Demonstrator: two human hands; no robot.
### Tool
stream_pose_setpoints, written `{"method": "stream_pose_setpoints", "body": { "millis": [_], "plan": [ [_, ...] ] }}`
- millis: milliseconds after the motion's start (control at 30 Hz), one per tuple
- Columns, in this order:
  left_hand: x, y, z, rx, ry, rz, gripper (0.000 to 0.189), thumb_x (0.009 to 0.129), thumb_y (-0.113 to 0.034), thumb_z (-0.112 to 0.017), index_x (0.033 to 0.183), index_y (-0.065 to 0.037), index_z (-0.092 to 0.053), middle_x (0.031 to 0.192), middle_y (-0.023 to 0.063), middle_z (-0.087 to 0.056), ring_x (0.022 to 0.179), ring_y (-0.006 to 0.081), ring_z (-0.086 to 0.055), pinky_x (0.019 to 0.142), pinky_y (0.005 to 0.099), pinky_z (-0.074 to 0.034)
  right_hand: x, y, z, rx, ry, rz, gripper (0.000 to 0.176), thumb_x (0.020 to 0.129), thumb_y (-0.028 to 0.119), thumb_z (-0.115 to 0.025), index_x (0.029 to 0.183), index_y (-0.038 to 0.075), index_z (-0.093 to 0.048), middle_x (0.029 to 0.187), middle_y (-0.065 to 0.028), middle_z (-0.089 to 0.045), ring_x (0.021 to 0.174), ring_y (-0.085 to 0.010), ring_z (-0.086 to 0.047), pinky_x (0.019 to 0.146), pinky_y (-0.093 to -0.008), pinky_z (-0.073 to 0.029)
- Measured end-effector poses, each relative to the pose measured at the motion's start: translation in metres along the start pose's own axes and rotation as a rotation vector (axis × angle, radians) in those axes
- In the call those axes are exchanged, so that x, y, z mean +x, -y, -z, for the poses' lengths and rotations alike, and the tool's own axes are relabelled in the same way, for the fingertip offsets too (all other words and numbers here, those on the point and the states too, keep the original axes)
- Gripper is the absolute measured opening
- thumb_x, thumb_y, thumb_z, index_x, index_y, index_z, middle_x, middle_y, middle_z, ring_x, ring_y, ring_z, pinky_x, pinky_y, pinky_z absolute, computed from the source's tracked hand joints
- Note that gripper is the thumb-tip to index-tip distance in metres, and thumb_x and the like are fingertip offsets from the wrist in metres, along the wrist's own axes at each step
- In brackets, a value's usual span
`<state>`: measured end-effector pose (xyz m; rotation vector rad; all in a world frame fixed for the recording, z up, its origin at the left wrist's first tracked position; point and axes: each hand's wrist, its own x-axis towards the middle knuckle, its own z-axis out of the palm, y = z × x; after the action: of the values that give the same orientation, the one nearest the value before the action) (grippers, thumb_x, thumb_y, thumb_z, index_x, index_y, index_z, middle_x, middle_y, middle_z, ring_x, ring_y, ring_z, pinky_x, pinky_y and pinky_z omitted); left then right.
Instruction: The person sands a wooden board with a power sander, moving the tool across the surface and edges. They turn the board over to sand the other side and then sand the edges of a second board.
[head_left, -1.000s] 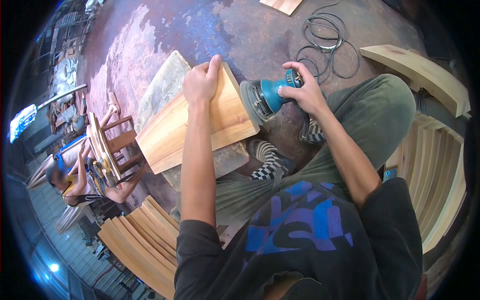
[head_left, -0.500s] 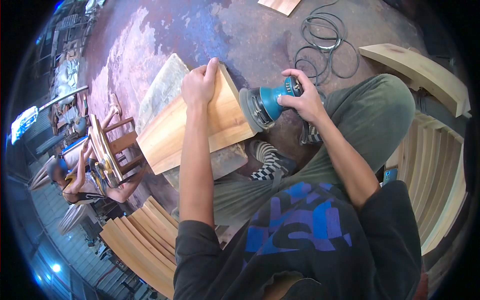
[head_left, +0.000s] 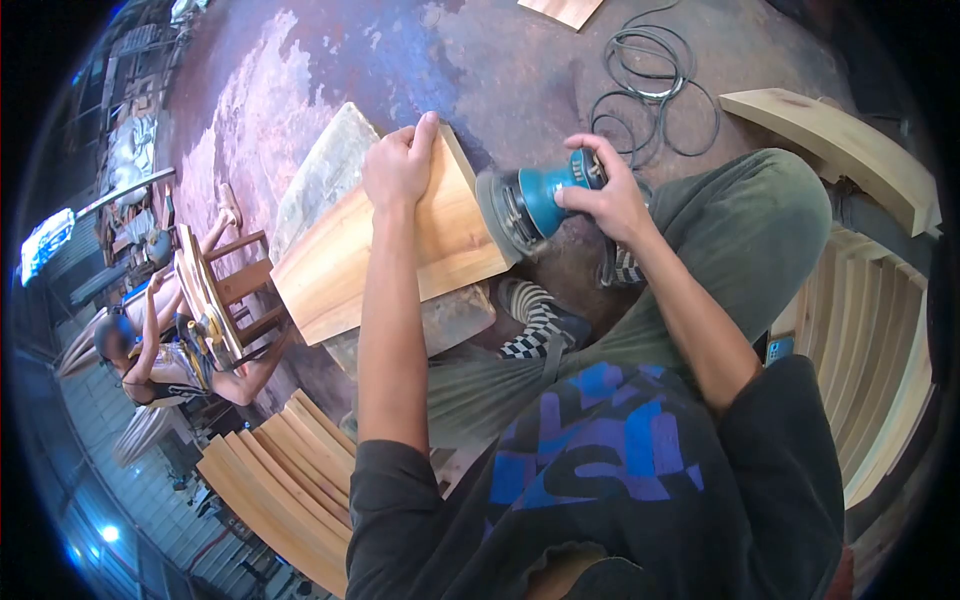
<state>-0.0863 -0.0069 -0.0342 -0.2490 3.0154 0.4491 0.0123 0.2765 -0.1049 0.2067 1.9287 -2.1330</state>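
My left hand [head_left: 400,167] grips the far edge of a curved wooden board [head_left: 340,265] that rests on a grey block [head_left: 325,180]. My right hand [head_left: 605,198] is closed around a teal electric sander [head_left: 530,203]. The sander's round pad presses against the board's right end edge. My knee in green trousers [head_left: 745,230] is raised to the right of the sander.
A coiled black cable [head_left: 650,80] lies on the stained floor behind the sander. Stacks of curved wooden boards sit at lower left [head_left: 275,480] and at right [head_left: 880,350]; another curved piece [head_left: 840,145] lies at upper right. A second person [head_left: 160,360] works at the left.
The sander has shifted slightly up along the board's end edge. My left hand keeps its hold. The person at the left has raised an arm.
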Motion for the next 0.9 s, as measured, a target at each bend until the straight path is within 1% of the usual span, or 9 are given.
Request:
{"method": "stream_pose_setpoints", "body": {
  "millis": [100, 167, 200, 300, 333, 467, 533, 667, 900],
  "plan": [
    [0.001, -0.001, -0.001, -0.013, -0.01, -0.003, 0.072, 0.098, -0.073, -0.051, 0.085, -0.009, -0.082, 0.076, 0.0222, -0.071, 0.081, 0.0423, -0.07, 0.076, 0.0496, -0.052, -0.023, 0.008, 0.005, -0.038, 0.019, 0.017, 0.07, 0.072, 0.022, -0.087, 0.135, 0.009, -0.061, 0.122, -0.0083, -0.062, 0.114, -0.0216, -0.059, 0.103, -0.0347, -0.047],
    [0.0, -0.002, 0.0, -0.022, -0.003, 0.005, 0.072, 0.098, -0.073, -0.051, 0.086, -0.009, -0.082, 0.077, 0.0222, -0.072, 0.081, 0.0421, -0.07, 0.076, 0.0494, -0.052, -0.037, 0.009, 0.01, -0.063, 0.07, -0.087, 0.069, 0.073, 0.02, -0.087, 0.135, 0.01, -0.06, 0.124, -0.0084, -0.062, 0.117, -0.0215, -0.058, 0.105, -0.0346, -0.046],
    [0.001, -0.001, 0.001, 0.002, 0.018, 0.009, 0.072, 0.098, -0.073, -0.051, 0.087, -0.009, -0.082, 0.077, 0.022, -0.072, 0.081, 0.0418, -0.07, 0.076, 0.049, -0.053, -0.045, 0.011, 0.012, -0.027, 0.092, -0.154, 0.068, 0.073, 0.02, -0.086, 0.135, 0.01, -0.06, 0.123, -0.0079, -0.061, 0.115, -0.0211, -0.058, 0.104, -0.0342, -0.046],
    [0.001, 0.0, 0.0, 0.013, 0.027, 0.016, 0.072, 0.098, -0.074, -0.051, 0.087, -0.01, -0.083, 0.077, 0.0215, -0.072, 0.081, 0.0412, -0.07, 0.076, 0.0484, -0.053, -0.061, 0.02, 0.018, -0.046, 0.14, -0.191, 0.067, 0.074, 0.02, -0.086, 0.135, 0.01, -0.06, 0.119, -0.0063, -0.061, 0.111, -0.0197, -0.058, 0.101, -0.0338, -0.047],
    [0.001, 0.0, 0.0, -0.001, 0.017, 0.021, 0.072, 0.098, -0.074, -0.051, 0.086, -0.01, -0.083, 0.077, 0.0211, -0.072, 0.08, 0.0409, -0.071, 0.076, 0.0483, -0.053, -0.065, 0.018, 0.019, -0.024, 0.151, -0.202, 0.067, 0.074, 0.02, -0.086, 0.135, 0.01, -0.06, 0.114, -0.0048, -0.059, 0.105, -0.0178, -0.058, 0.097, -0.0331, -0.048],
    [0.001, -0.002, 0.001, -0.006, 0.01, 0.008, 0.072, 0.098, -0.074, -0.051, 0.086, -0.01, -0.083, 0.076, 0.0207, -0.072, 0.08, 0.0407, -0.071, 0.075, 0.0481, -0.053, -0.074, 0.023, 0.022, -0.033, 0.157, -0.2, 0.066, 0.074, 0.02, -0.086, 0.134, 0.01, -0.06, 0.111, -0.004, -0.059, 0.101, -0.0167, -0.058, 0.093, -0.0322, -0.049],
    [0.001, -0.002, 0.002, 0.022, 0.034, 0.021, 0.072, 0.098, -0.074, -0.051, 0.087, -0.011, -0.083, 0.076, 0.0203, -0.073, 0.08, 0.0403, -0.071, 0.075, 0.0482, -0.053, -0.076, 0.027, 0.02, 0.045, 0.146, -0.279, 0.065, 0.074, 0.019, -0.085, 0.133, 0.01, -0.06, 0.11, -0.0042, -0.059, 0.1, -0.0165, -0.058, 0.091, -0.0315, -0.049],
    [0.0, 0.0, -0.001, 0.0, 0.025, 0.014, 0.071, 0.098, -0.074, -0.051, 0.088, -0.012, -0.084, 0.076, 0.0202, -0.073, 0.08, 0.0403, -0.071, 0.076, 0.0481, -0.053, -0.064, 0.025, 0.019, -0.005, 0.147, -0.246, 0.065, 0.074, 0.018, -0.085, 0.133, 0.01, -0.06, 0.109, -0.004, -0.059, 0.1, -0.0165, -0.059, 0.09, -0.0312, -0.05],
    [0.002, 0.0, 0.0, 0.014, 0.027, 0.004, 0.07, 0.098, -0.072, -0.052, 0.088, -0.01, -0.083, 0.076, 0.0208, -0.073, 0.079, 0.041, -0.071, 0.075, 0.0487, -0.054, -0.059, 0.026, 0.015, 0.009, 0.129, -0.248, 0.063, 0.073, 0.017, -0.084, 0.132, 0.008, -0.061, 0.112, -0.0051, -0.061, 0.104, -0.0177, -0.059, 0.097, -0.0338, -0.048]
  ]
}}
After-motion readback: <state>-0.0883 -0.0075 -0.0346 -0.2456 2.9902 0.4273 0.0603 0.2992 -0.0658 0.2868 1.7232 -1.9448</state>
